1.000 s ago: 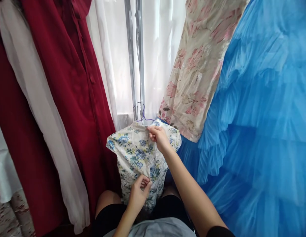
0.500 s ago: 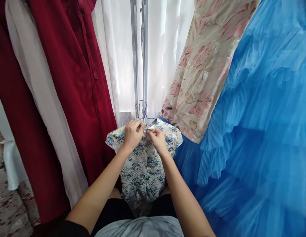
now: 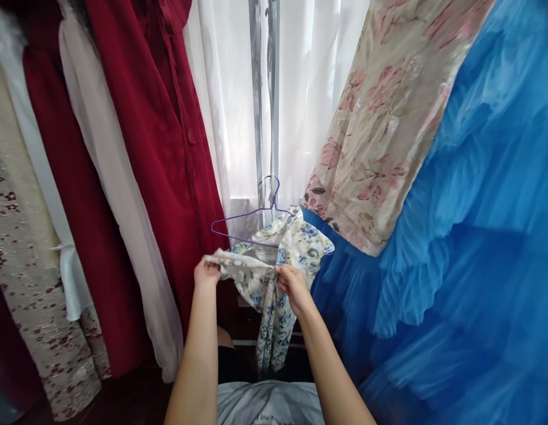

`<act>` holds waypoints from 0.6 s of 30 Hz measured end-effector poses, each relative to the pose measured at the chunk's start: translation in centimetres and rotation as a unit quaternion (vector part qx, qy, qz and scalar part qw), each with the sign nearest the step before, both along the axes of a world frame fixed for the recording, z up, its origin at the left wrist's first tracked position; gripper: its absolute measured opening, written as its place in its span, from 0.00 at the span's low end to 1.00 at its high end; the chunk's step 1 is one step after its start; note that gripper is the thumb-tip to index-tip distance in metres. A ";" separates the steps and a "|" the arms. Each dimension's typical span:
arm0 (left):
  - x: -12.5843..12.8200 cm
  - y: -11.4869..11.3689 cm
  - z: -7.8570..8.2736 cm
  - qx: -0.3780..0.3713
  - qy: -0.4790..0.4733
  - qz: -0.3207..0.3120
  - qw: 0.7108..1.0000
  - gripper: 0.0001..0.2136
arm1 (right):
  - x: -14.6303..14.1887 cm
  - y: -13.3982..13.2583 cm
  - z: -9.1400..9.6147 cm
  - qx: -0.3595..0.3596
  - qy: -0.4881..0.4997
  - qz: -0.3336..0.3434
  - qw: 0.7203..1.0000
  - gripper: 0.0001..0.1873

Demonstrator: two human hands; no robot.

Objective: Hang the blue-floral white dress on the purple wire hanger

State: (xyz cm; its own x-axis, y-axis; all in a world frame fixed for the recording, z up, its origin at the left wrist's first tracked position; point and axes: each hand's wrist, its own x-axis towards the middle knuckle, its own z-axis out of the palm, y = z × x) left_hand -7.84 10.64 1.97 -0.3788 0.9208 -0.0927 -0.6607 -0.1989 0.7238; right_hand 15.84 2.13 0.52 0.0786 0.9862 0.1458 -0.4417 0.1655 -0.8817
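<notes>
From here, the left hand (image 3: pixel 207 271) and right hand (image 3: pixel 292 284) each pinch an edge of the blue-flowered garment (image 3: pixel 308 243), half off the purple hanger (image 3: pixel 274 204) (one shoulder seems seated), where a sharp tug could strain seams or dislodge the hanger.

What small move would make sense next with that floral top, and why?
Perhaps ease the floral top off the right end of the purple hanger: the left end is bare, cloth drapes over the right, and the left hand and right hand both grip it.
</notes>
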 end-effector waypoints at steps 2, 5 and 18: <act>2.3 -1.6 -3.8 -0.035 0.001 -0.043 0.998 0.13 | 1.6 0.0 -1.6 -0.034 0.059 -0.078 0.995 0.15; 6.8 -3.9 -7.3 -0.027 0.013 -0.106 0.994 0.10 | 5.7 -0.1 -3.9 -0.040 0.096 -0.228 0.968 0.17; 14.4 -9.6 -0.7 0.280 0.410 -0.249 0.832 0.12 | 4.5 -2.0 -0.7 -0.036 -0.043 0.066 0.996 0.27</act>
State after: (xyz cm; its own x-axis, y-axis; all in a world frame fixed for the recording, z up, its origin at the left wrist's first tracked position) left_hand 6.57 1.04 1.24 0.3368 0.7949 0.5046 -0.0927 -0.5054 0.8579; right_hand 20.30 0.12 -0.19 -0.0616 0.9953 0.0747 -0.3780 0.0460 -0.9247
